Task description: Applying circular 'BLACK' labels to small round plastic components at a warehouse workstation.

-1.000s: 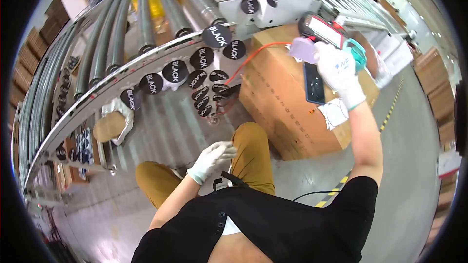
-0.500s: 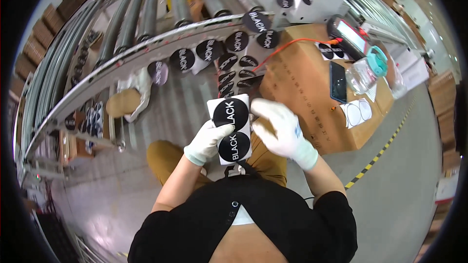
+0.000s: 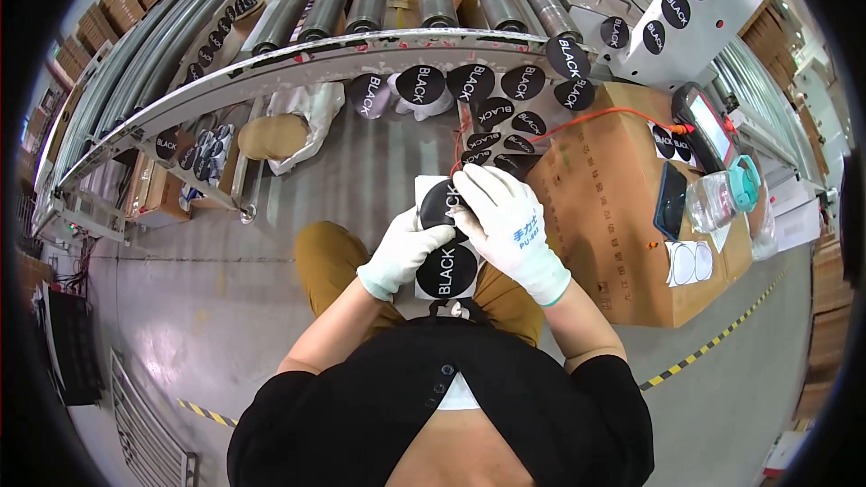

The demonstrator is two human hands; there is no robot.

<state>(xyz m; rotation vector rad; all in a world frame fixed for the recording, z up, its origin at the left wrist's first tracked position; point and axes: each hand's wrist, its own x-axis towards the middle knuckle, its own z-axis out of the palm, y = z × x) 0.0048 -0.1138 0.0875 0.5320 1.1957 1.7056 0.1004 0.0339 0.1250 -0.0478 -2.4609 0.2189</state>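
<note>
A white sticker sheet [image 3: 422, 188] with two round black stickers is in front of my body. My left hand [image 3: 408, 252], in a white glove, grips the sheet at its left edge, thumb on the front between the stickers. Closed fingers of my gloved right hand [image 3: 507, 227] are at the right edge of the upper sticker [image 3: 437, 203] and cover part of it. Whether that edge has lifted is hidden. The lower sticker [image 3: 448, 272] lies flat on the sheet, close to my lap.
A roller conveyor [image 3: 370, 0] crosses ahead, with several round black stickers along its frame [image 3: 307, 61]. At right, a cardboard box [image 3: 586, 207] bears a phone [image 3: 669, 200], a clear bottle [image 3: 713, 198], a handheld device [image 3: 708, 131] with an orange cable, and a white sheet [image 3: 690, 263].
My right hand has moved left from beside the sheet onto the upper sticker, its fingers closing there. My left hand still holds the sheet. The whole view has shifted.
</note>
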